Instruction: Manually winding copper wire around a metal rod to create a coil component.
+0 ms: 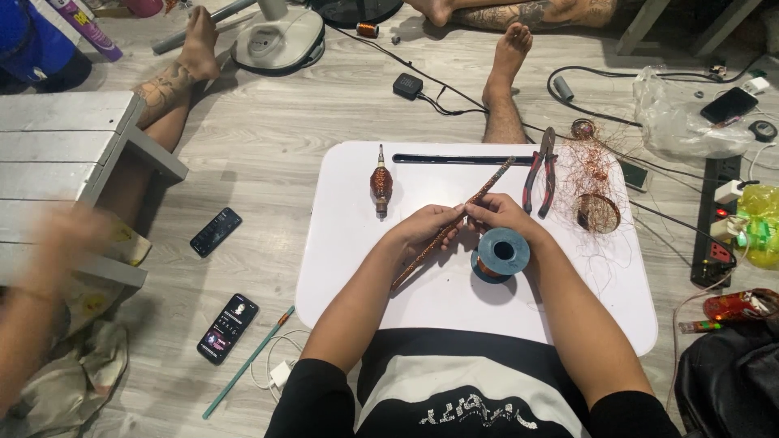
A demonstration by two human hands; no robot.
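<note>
1. Head view, hands: the left hand (428,223) and the right hand (497,212) meet near the middle of a small white table (365,276). Both are closed in a pinch on a long thin rod wrapped in copper wire (487,188).
2. Head view, the rod: it lies on a slant. Its upper end points toward the far right of the table, near the red-handled pliers (542,170), and its lower end runs down past the left wrist. The fingers of both hands grip it around its middle, just apart from one another.
3. Head view, on the table: a blue spool (501,254) with copper wire on it stands just below the right hand, close to the wrist. A wound copper coil on a spindle (381,184) lies to the left of the hands, well apart from them. A tangle of loose copper wire (591,174) spreads over the right edge of the table, beside the pliers.
4. Head view, around: two phones (216,232) lie on the grey wooden floor to the left, the nearer one (227,328) beside a green stick (247,362). A black power strip (717,219) lies to the right. Another person's blurred arm (36,292) shows at the far left, and other people's bare feet (510,53) rest beyond the table.
</note>
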